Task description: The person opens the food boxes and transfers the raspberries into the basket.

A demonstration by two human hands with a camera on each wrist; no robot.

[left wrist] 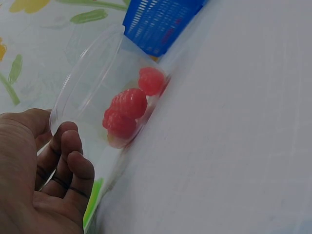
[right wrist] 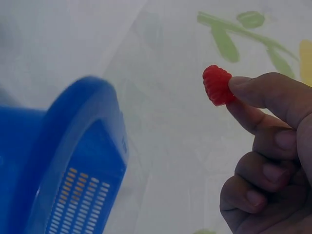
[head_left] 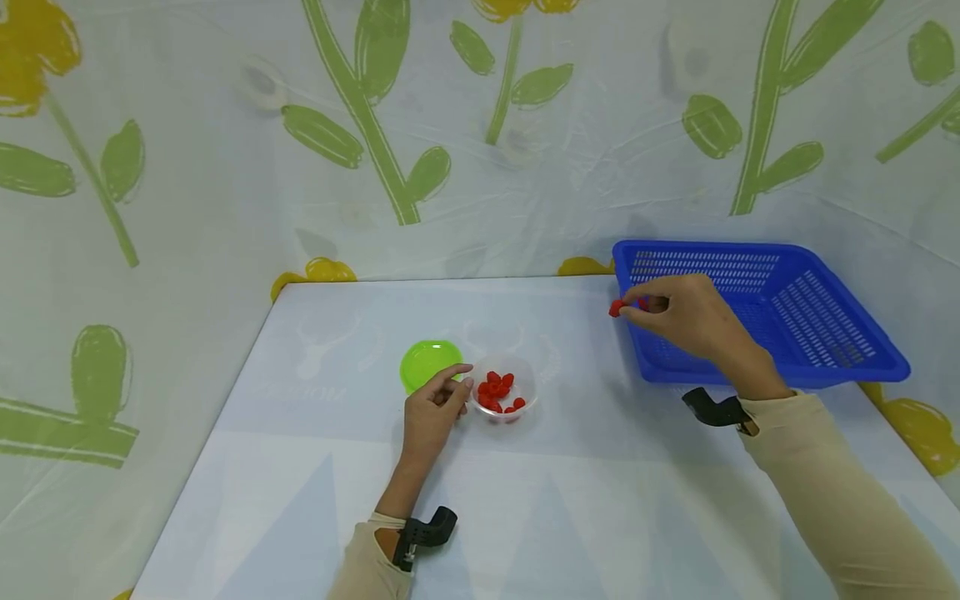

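My right hand (head_left: 686, 312) pinches a red raspberry (right wrist: 217, 86) between thumb and forefinger, at the left rim of the blue basket (head_left: 761, 375). In the right wrist view the other fingers are curled below it. My left hand (head_left: 437, 408) holds the rim of a clear plastic bowl (left wrist: 90, 80) with thumb and fingers. Several raspberries (head_left: 495, 387) lie in the bowl, which stands upright on the table. A bit of red (head_left: 642, 305) shows behind the right fingers, partly hidden; a red patch also appears through the basket's wall in the left wrist view.
A bright green round lid (head_left: 429, 362) lies just left of the bowl, partly behind the left hand. The basket stands at the table's back right corner. Flower-patterned sheeting (head_left: 525, 183) hangs behind the white table (head_left: 480, 517).
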